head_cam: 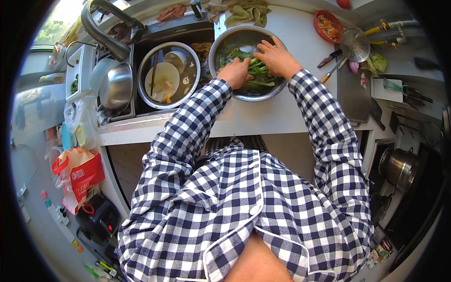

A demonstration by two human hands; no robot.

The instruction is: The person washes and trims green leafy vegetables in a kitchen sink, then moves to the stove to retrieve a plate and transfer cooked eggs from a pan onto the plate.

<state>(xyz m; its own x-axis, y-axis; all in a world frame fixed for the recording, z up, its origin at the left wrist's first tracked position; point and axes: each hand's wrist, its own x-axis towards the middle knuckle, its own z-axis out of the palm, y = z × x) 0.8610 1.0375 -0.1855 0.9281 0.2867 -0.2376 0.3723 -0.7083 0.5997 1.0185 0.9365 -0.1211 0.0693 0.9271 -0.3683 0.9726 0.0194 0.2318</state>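
A steel basin (254, 97) of water sits on the counter to the right of the sink, with leafy green vegetables (259, 67) in it. My left hand (235, 73) reaches over the near left of the basin, its fingers curled around some of the greens. From the right, my right hand (276, 58) lies over the same bunch with fingers spread. Its thumb and palm side are hidden, so I cannot tell whether it grips any stems. Pale green stalks (260, 83) show just below my hands.
In the sink (155, 31) stands a second steel basin (142, 90) holding water, a bowl (164, 75), chopsticks and food scraps. A faucet (118, 49) arches over the sink's left. Rightward lie a skimmer (355, 44), a knife (327, 60), a red bowl (319, 30) and a cutting board (352, 95).
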